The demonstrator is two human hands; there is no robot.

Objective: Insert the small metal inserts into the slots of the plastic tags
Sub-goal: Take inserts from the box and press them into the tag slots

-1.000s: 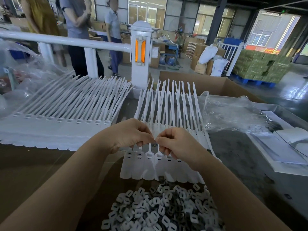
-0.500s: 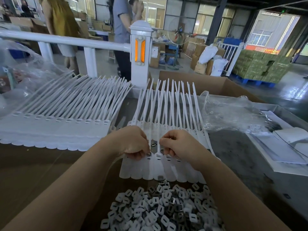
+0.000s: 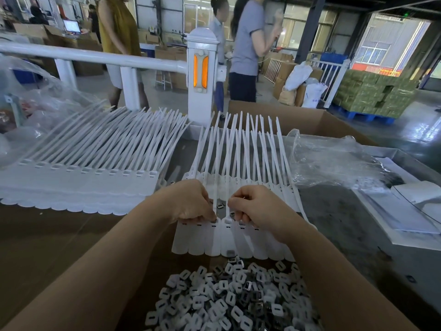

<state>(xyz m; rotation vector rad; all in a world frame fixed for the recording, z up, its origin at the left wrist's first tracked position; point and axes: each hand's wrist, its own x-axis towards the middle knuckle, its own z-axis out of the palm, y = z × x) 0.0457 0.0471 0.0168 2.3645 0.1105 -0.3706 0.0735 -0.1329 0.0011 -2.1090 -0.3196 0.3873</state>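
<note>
Both hands are working over a joined strip of flat white plastic tags [image 3: 229, 237] lying on the brown worktop [image 3: 47, 235], and the curled fingers are hiding exactly what they are pinching. The left hand [image 3: 191, 203] is pressing its fingertips down at the slot end of one tag, while the right hand [image 3: 253, 206] is curling its fingers over the neighbouring tag; whether either is gripping an insert cannot be made out. A small dark metal insert [image 3: 219, 206] is lying between the two hands. The tags are lying with their long axes running away from the person, thin tails pointing toward the white railing post [image 3: 202, 77]. A heap of small grey-and-white metal inserts [image 3: 229, 299] is sitting nearest the person, partly cut off by the lower edge. A second, wider strip of white tags [image 3: 78, 185] is lying to the left.
</note>
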